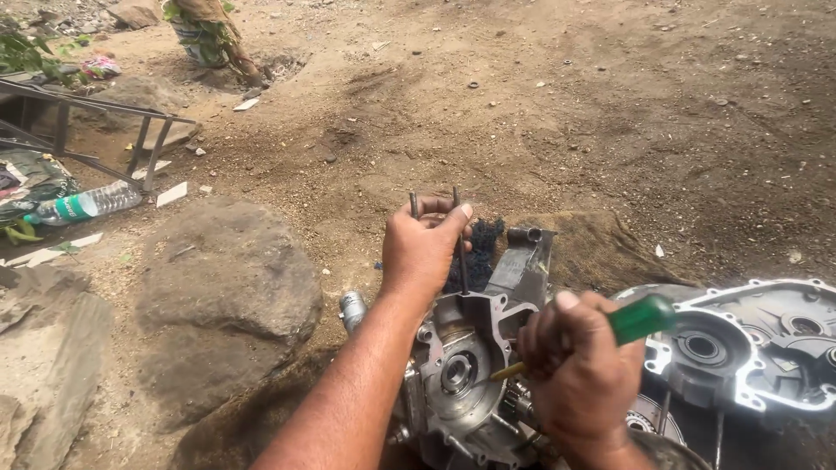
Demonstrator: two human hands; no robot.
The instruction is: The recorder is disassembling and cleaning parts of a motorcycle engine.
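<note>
Above the grey engine case (pixel 466 357), your left hand (pixel 422 248) grips two upright studs (pixel 459 235) while your right hand (pixel 579 365) clasps a green-handled screwdriver (pixel 640 319) against it

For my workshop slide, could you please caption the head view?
Left hand grips engine-case studs; right hand works a green-handled screwdriver into the casing.

Screwdriver (pixel 640 319) shaft mostly hidden behind right hand (pixel 579 370); tip unseen inside engine case (pixel 466 365). Case bottom cut off by frame edge. Left hand (pixel 421 252) covers the middle of the two studs (pixel 461 248). Second casing (pixel 753 348) cropped at right edge. Plastic bottle (pixel 83 205) label too small to tell.
</note>
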